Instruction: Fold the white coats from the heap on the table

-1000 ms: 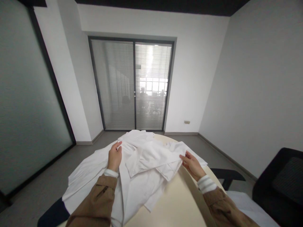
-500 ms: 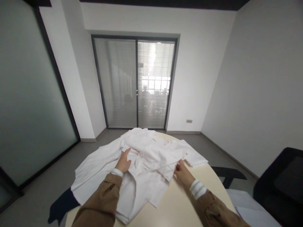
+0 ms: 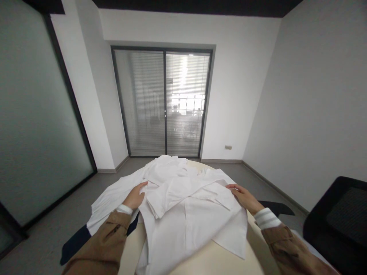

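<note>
A white shirt (image 3: 189,221) lies spread over a cream round table (image 3: 218,263), its sleeves folded across the middle. My left hand (image 3: 134,198) rests at the shirt's left side, fingers together along the folded sleeve edge. At the right side my right hand (image 3: 243,196) lies flat, fingers stretched toward the sleeve fold. Both arms wear brown sleeves with white cuffs. More white cloth (image 3: 111,198) hangs off the table's left edge.
A dark blue cloth (image 3: 74,246) shows under the white fabric at the lower left. A black chair (image 3: 335,225) stands at the right. Glass sliding doors with blinds (image 3: 164,103) face me across grey floor.
The shirt's front panel now lies flatter and wider toward the right. My right hand moved from the lower edge up to the right side; my left hand shifted left.
</note>
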A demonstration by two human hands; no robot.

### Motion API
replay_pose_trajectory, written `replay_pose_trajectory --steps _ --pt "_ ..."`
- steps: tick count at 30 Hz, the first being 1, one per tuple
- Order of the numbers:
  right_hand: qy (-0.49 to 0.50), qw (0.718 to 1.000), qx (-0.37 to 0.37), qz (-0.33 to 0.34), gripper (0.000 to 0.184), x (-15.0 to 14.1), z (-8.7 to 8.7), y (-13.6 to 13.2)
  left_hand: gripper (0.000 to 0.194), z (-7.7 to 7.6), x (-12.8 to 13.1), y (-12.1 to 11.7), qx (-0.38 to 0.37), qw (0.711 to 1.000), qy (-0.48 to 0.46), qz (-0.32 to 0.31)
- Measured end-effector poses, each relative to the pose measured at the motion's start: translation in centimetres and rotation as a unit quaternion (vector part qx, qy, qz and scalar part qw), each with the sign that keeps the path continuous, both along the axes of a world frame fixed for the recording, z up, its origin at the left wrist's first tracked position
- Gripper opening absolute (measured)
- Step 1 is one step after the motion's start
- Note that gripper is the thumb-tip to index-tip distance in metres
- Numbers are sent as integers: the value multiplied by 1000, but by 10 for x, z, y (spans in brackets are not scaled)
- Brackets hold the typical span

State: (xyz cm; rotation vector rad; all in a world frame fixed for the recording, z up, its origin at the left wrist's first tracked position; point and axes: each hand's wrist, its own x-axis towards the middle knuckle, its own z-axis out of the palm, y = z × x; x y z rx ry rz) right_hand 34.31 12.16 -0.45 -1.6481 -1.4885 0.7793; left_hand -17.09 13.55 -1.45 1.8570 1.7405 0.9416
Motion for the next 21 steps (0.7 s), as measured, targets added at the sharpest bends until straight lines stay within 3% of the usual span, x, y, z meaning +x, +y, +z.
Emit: replay_pose_trajectory --steps 2,6,9,11,13,16,19,21 --pt "11 995 -51 82 69 5 -1 -11 72 -3 0 -13 -27 999 19 -13" --pt "-50 960 -94 259 133 8 -12 -36 113 -9 2 -43 -81 992 54 -75" --pt "-62 948 -135 282 146 4 -16 -48 121 -2 1 -61 -110 984 69 -122" --pt "-34 939 -161 302 135 3 -13 -52 115 9 -3 -69 -139 972 86 -170" --pt "5 916 -199 348 112 6 -5 -56 109 20 -9 -75 -179 950 105 -235" --pt "60 896 -248 363 85 19 9 -60 107 31 -22 -81 -299 906 95 -283" --pt "49 907 -279 313 63 35 15 -62 99 29 -31 -77 -410 884 43 -220" --pt "11 921 -280 271 53 41 12 -60 87 22 -33 -65 -372 916 15 -150"
